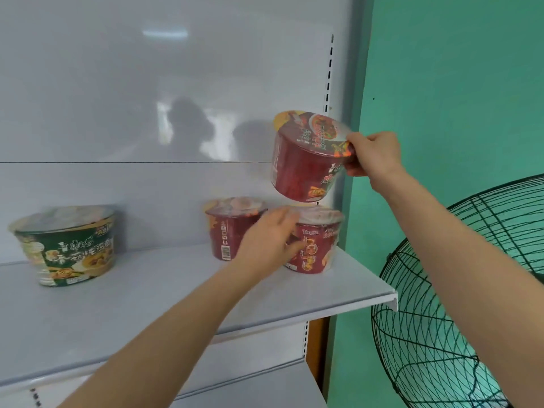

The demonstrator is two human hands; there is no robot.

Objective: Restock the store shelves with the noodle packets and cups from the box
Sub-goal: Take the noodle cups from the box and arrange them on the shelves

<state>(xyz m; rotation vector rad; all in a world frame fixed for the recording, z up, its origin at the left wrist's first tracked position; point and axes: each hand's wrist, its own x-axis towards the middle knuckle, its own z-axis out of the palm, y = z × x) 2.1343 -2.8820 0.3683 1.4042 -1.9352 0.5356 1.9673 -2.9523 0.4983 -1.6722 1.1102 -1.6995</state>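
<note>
Shelved: corner red cup (316, 248), second red cup (225, 231) beside, green cup (64, 245) well left. Right hand (374, 156) pinches rim of fourth cup (301, 169) above corner red cup; left hand (266, 241) on it, grip unclear; box unseen.

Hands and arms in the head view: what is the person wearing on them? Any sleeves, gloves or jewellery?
Nothing worn shows. The left hand and right hand are bare, with no gloves, rings or markings visible. The left forearm and right forearm are uncovered as far as the frame shows: no sleeves, watch or bracelet. The left hand is motion-blurred, so small details there cannot be ruled out.
</note>
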